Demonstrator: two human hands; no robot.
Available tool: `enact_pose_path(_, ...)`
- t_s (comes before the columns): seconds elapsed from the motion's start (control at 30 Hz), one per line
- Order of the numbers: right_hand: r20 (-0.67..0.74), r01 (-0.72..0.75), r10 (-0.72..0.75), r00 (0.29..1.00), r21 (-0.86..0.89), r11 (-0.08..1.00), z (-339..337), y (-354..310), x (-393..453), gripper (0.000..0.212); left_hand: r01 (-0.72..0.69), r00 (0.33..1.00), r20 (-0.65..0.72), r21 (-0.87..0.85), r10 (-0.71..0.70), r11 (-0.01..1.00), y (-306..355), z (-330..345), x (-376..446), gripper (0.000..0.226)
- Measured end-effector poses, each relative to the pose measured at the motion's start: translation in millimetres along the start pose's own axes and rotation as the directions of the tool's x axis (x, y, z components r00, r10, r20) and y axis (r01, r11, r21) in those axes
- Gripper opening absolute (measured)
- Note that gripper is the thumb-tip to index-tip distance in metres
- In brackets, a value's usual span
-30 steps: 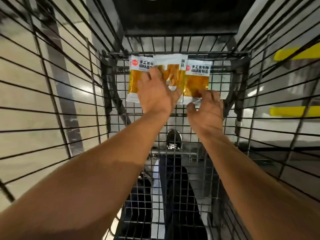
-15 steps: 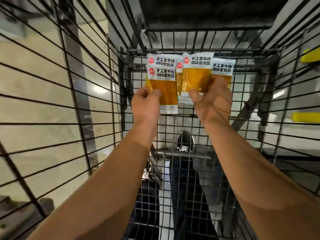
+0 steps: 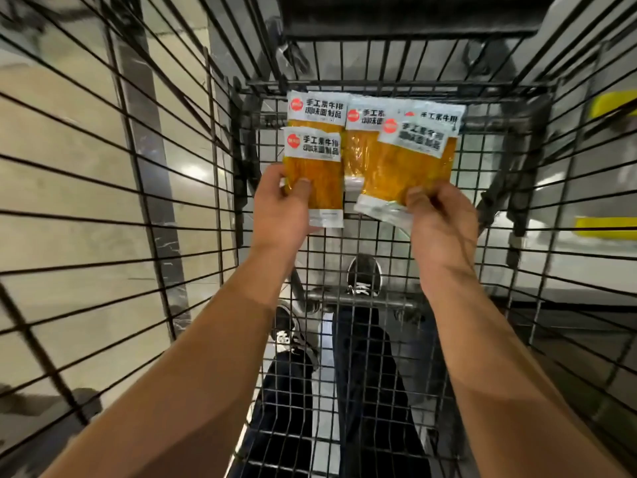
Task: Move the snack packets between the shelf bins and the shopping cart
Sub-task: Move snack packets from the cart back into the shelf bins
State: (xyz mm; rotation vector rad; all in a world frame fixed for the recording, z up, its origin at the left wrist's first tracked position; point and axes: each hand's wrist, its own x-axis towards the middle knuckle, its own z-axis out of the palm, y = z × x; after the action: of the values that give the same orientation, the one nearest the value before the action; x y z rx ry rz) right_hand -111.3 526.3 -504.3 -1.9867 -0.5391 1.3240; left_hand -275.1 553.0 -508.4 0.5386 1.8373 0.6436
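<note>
Both my arms reach down into the black wire shopping cart (image 3: pixel 372 250). My left hand (image 3: pixel 281 208) pinches the lower part of an orange snack packet (image 3: pixel 315 167) with a white label. A second packet (image 3: pixel 319 112) shows right behind it; whether it is also held I cannot tell. My right hand (image 3: pixel 439 222) pinches the clear bottom edge of another orange packet (image 3: pixel 403 170), tilted. Two more packets (image 3: pixel 360 143) (image 3: pixel 437 117) lie behind, at the cart's far end.
The cart's wire walls (image 3: pixel 138 208) rise close on both sides. Through the mesh floor I see my dark trousers and shoes (image 3: pixel 363 277) and a steel bar (image 3: pixel 362 300). Yellow objects (image 3: pixel 606 227) show outside the cart at the right. Pale floor tiles lie at the left.
Both hands went from lying on the packets to pinching one each and have drawn them back toward me, lifting them off the pile. The view has shifted.
</note>
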Motion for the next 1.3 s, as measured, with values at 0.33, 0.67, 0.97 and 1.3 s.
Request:
enact_pose_path(0.33, 0.164, 0.172, -0.120, 0.979, -0.354, 0.919, 22.8, 1.5, -5.3, 0.013, -0.060, 0.997, 0.058, 0.030, 0.059, 0.998, -2.9, 8.8, -11.3, 0.030)
enact_pose_path(0.67, -0.191, -0.118, -0.043, 0.981, -0.753, 0.647, 12.4, -11.0, 71.5, 0.063, -0.071, 0.993, -0.099, -0.046, 0.066, 0.996, -15.1, -7.9, 1.1, 0.030)
enact_pose_path(0.97, 0.029, -0.037, 0.039, 0.999, -0.085, 0.996, 4.7, -8.9, 39.0, 0.022, -0.035, 0.984, -0.177, -0.116, 0.015, 0.993, -13.7, -12.8, -5.0, 0.030)
enact_pose_path(1.3, 0.012, 0.045, -0.045, 0.999, -0.500, 0.865, 54.5, 10.5, 53.7, 0.044, -0.006, 0.982, -0.185, -0.157, -0.023, 0.988, -13.3, -23.2, -12.0, 0.030)
